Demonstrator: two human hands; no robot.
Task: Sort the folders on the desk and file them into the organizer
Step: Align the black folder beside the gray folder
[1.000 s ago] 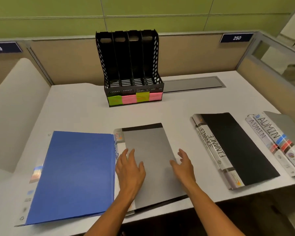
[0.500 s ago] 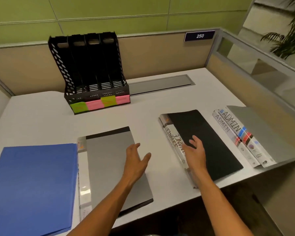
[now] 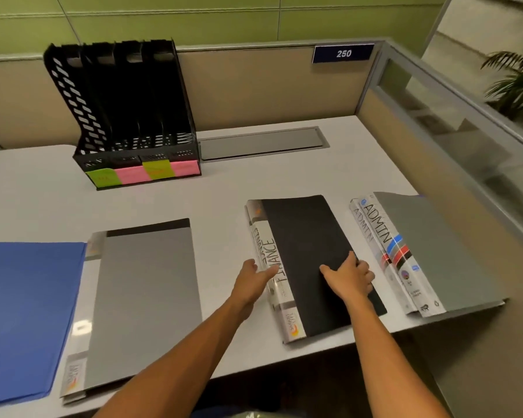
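The black folder (image 3: 308,260) lies flat near the desk's (image 3: 224,200) front edge. The right hand (image 3: 349,277) curls over its right edge; the left hand (image 3: 249,280), fingers relaxed, touches the spine. Better to lift both sides evenly, then carry it upright to the organizer (image 3: 127,116).

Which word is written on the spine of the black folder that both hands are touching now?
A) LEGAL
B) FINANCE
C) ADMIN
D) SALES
B: the black folder has FINANCE on its white spine, where the left hand touches it while the right hand grips its right edge.
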